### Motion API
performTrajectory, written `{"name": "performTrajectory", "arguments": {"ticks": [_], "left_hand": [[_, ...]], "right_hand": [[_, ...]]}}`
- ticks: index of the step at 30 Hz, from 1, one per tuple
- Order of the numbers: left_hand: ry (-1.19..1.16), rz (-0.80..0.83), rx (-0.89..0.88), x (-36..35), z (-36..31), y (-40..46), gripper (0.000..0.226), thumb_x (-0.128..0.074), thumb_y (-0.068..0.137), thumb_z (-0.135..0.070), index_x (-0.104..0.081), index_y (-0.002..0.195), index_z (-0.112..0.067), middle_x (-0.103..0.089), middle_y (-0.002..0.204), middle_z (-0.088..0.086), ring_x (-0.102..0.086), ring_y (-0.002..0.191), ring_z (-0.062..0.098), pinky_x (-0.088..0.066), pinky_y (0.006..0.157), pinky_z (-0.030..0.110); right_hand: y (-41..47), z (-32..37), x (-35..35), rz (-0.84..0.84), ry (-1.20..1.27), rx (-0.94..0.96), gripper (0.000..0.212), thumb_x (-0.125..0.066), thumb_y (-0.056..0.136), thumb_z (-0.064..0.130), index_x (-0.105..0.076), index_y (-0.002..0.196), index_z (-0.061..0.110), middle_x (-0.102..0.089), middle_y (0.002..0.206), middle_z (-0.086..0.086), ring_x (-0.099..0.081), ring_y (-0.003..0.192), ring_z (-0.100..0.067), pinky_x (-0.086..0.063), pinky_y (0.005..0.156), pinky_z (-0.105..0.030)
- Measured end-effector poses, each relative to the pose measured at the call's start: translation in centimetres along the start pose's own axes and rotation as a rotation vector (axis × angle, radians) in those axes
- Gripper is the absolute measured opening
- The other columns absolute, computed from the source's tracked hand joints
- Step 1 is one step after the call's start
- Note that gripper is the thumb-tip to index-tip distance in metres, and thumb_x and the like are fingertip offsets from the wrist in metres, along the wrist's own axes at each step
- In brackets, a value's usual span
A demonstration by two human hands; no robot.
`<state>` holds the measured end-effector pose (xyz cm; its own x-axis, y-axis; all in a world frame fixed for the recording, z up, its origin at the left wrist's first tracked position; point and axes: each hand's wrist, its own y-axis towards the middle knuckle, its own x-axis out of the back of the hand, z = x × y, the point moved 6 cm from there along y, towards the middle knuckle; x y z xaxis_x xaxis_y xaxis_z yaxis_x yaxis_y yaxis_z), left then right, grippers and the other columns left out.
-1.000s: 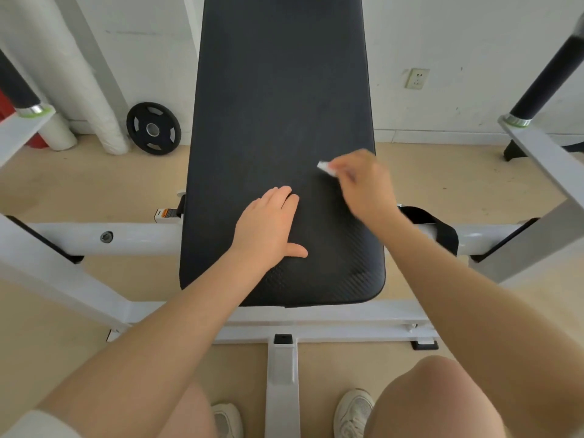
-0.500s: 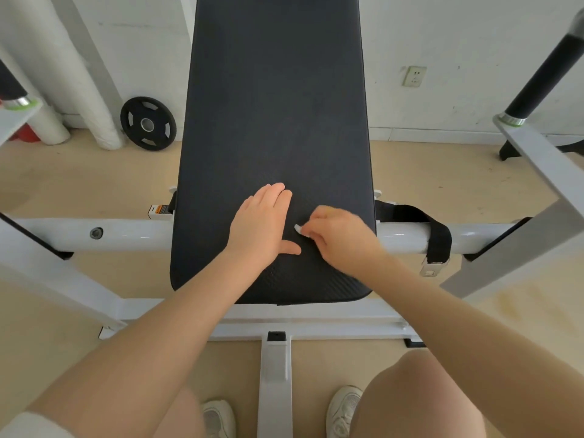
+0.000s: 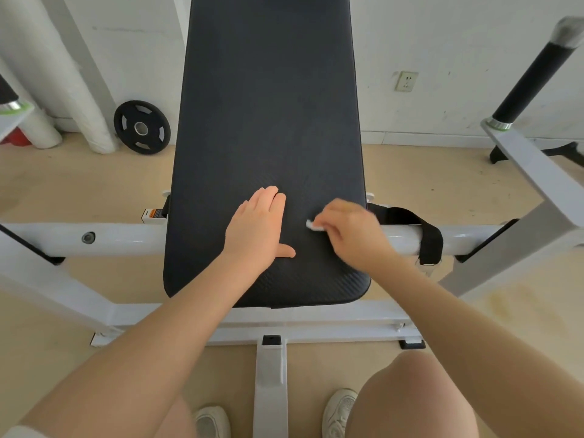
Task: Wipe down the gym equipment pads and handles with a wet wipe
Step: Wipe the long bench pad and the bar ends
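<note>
Apparently the wiping is under way on the near end of the black bench pad [image 3: 268,105], and how much of that surface is already clean cannot be told, since no wet streak or sheen shows anywhere on it. The right hand [image 3: 350,235] has its fingers curled, pinching a small folded wet wipe [image 3: 313,225] whose white corner pokes out toward the pad's middle; the hand sits on the pad close to its right edge. The left hand [image 3: 257,230] lies flat with straight fingers on the pad, thumb spread toward the near edge, gripping nothing, and it seems to be bracing the body.

By my judgement most of the job is left: the long far stretch of the pad, the two black handles [image 3: 534,74] sticking up at either side of the white frame [image 3: 120,238], and any other grips out of view.

For room, the pad is bare and open beyond both hands all the way to its far end, so long strokes away from the body are free. To the right, a black strap [image 3: 426,235] wraps the frame's crossbar just past the pad's right edge, near the wiping hand. The flat left hand covers the middle near part and would have to shift for that patch to be reached
</note>
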<state>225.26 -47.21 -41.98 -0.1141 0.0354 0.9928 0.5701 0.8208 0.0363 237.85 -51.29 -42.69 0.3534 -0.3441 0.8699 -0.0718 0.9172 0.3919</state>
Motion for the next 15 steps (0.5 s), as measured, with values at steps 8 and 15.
{"name": "performTrajectory", "arguments": {"ticks": [8, 15], "left_hand": [[-0.024, 0.022, 0.007, 0.8, 0.2, 0.4, 0.088, -0.076, 0.068, -0.044, -0.031, 0.136, -0.012, -0.025, 0.144, 0.0, -0.027, 0.132, 0.019, -0.038, 0.095, 0.032], [-0.018, 0.038, -0.002, 0.4, 0.4, 0.6, 0.094, -0.072, 0.07, -0.048, -0.022, 0.142, -0.015, -0.016, 0.15, 0.0, -0.018, 0.138, 0.019, -0.029, 0.106, 0.029]], "right_hand": [[4.0, -3.2, 4.4, -0.309, 0.213, -0.317, 0.021, -0.048, 0.093, 0.017, -0.068, 0.098, 0.013, -0.06, 0.103, -0.006, -0.056, 0.091, -0.019, -0.033, 0.072, -0.015], [11.2, -6.3, 3.5, -0.303, 0.125, -0.362, 0.029, -0.04, 0.092, 0.001, -0.066, 0.105, 0.005, -0.056, 0.113, -0.013, -0.054, 0.1, -0.027, -0.037, 0.08, -0.022]]}}
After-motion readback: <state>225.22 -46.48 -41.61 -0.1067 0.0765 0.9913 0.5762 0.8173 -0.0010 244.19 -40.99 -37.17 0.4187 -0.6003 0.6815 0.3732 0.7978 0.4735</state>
